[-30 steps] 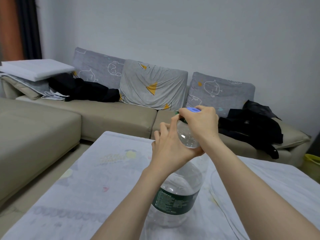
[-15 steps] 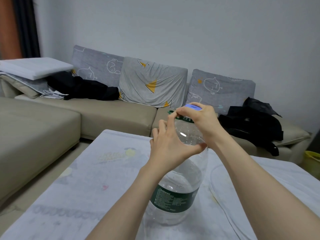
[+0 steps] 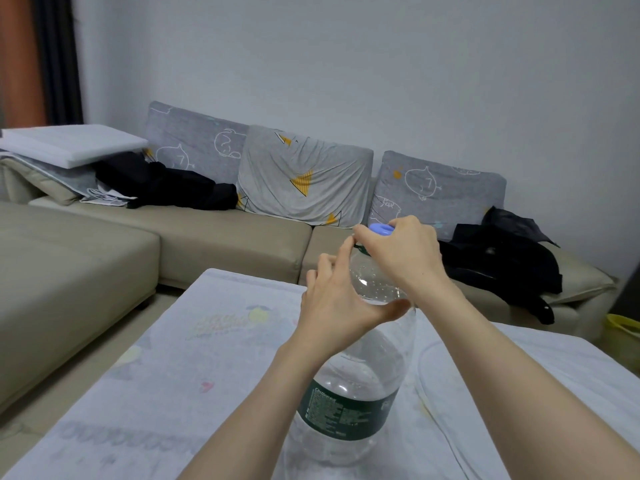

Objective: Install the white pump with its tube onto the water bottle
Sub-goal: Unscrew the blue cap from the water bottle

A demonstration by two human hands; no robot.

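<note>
A large clear water bottle (image 3: 360,382) with a dark green label stands upright on the table (image 3: 194,358). My left hand (image 3: 341,306) wraps around the bottle's upper shoulder, thumb in front and fingers up along the neck. My right hand (image 3: 401,252) covers the bottle's mouth and grips a part with a light blue top (image 3: 381,229) that sits on the green neck ring. The pump body and its tube are hidden under my right hand.
A beige corner sofa (image 3: 221,244) with grey patterned cushions runs behind and to the left of the table. Black clothes (image 3: 498,261) lie on it at the right, more at the left under a white pad (image 3: 69,145). A yellow bin (image 3: 623,336) stands far right.
Both hands and the bottle's top have stayed together. My right hand has turned slightly on the blue-topped part, with my left fingers stretching higher up the neck.
</note>
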